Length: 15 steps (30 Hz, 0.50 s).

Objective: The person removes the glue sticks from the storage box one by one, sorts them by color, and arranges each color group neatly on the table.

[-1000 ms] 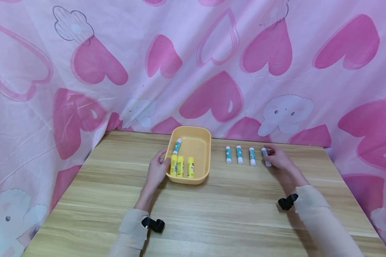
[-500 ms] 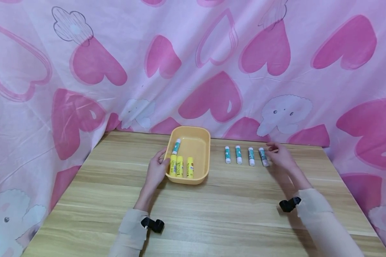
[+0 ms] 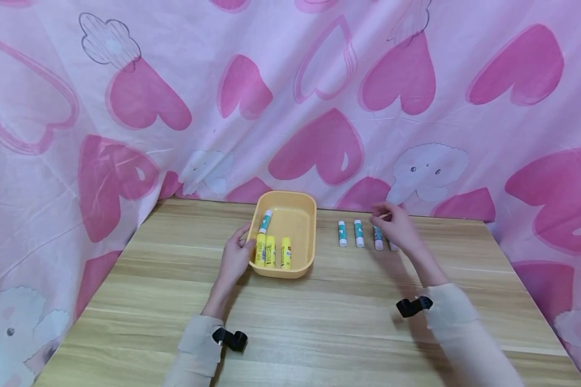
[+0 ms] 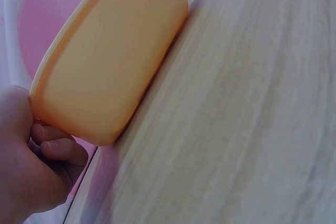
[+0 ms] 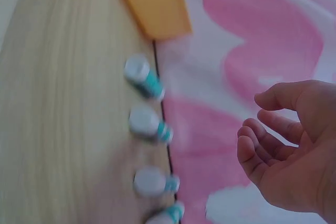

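My left hand grips the left edge of a yellow-orange plastic tray; in the left wrist view its thumb lies at the rim and the fingers curl by the outer wall. Inside the tray lie a teal-and-white glue stick and three yellow glue sticks, one of them a yellow glue stick set apart. My right hand, loosely curled and holding nothing, hovers above the right end of a row of teal-and-white glue sticks. It partly hides the two rightmost; the right wrist view shows it apart from them.
The wooden table ends at a pink heart-patterned cloth hanging close behind the tray and the row. Black wrist cameras, such as the left-sleeve camera, sit on both sleeves.
My right hand has let go of the rightmost glue stick, leaving it on the table in the row, and has moved left and up. My left hand and the tray stay put.
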Available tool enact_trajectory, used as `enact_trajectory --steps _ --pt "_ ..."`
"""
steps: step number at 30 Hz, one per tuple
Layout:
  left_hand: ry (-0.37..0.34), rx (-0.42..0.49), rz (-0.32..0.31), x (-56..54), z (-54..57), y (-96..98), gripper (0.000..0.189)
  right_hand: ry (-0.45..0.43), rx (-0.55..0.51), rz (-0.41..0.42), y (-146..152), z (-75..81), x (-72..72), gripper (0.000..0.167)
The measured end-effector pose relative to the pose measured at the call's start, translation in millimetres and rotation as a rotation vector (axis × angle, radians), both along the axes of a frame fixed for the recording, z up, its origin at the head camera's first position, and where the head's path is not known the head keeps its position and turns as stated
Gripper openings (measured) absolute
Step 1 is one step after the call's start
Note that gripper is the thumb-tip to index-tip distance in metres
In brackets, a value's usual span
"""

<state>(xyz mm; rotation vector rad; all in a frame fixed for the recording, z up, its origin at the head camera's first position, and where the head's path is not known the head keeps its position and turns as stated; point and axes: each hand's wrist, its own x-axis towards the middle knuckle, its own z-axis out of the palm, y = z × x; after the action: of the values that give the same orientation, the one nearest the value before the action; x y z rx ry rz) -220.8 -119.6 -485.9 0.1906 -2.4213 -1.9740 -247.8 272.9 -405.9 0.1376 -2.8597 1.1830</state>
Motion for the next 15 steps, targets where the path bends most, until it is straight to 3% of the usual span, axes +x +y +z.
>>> enact_trajectory --steps 11,15 --pt "0.005 0.005 0.002 0.3 0.7 0.4 0.054 0.051 -0.120 0.100 -66 13.2 -7.5 0.039" --pt "0.010 0.008 0.002 0.5 0.8 0.0 0.054 0.023 -0.160 0.133 -92 16.6 -10.5 0.039"
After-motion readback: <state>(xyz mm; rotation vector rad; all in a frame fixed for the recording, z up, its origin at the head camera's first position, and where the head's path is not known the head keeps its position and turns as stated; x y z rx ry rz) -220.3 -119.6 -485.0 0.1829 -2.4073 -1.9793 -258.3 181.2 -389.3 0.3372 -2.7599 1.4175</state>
